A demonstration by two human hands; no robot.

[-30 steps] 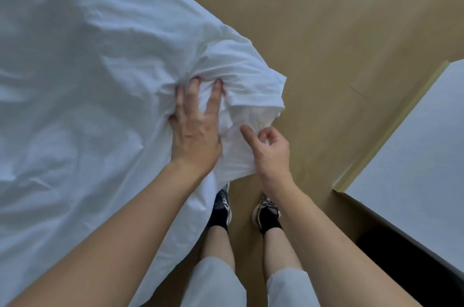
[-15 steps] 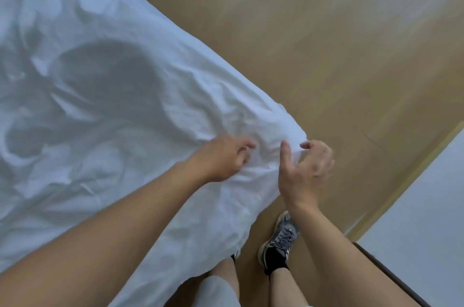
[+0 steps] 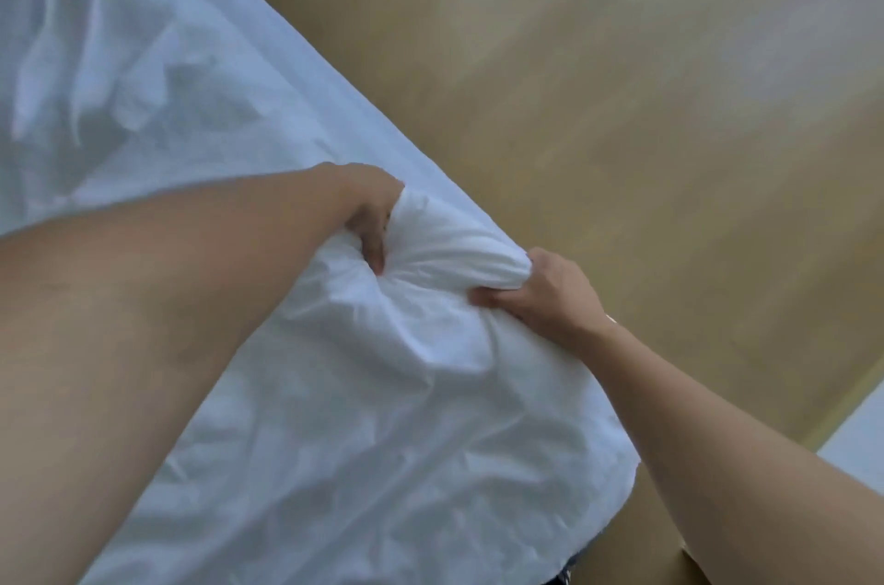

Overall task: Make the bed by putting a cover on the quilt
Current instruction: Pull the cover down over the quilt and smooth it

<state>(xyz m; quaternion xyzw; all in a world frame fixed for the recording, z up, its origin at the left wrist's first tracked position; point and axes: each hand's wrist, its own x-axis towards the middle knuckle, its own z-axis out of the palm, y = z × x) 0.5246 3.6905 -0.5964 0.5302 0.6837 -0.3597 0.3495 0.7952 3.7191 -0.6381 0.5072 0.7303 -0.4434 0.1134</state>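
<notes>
Left hand (image 3: 370, 221) clenched on crumpled white cotton quilt cover (image 3: 406, 393), right hand (image 3: 540, 292) gripping its corner bunch at 3 o'clock. Risk: uneven tug, quilt corner slips inside.

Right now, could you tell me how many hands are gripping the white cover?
2: the left hand grips a bunched fold of the white cover, and the right hand holds its corner just beside it.

Tan wooden floor (image 3: 622, 106); pale grey surface (image 3: 861, 455) at lower right corner.
</notes>
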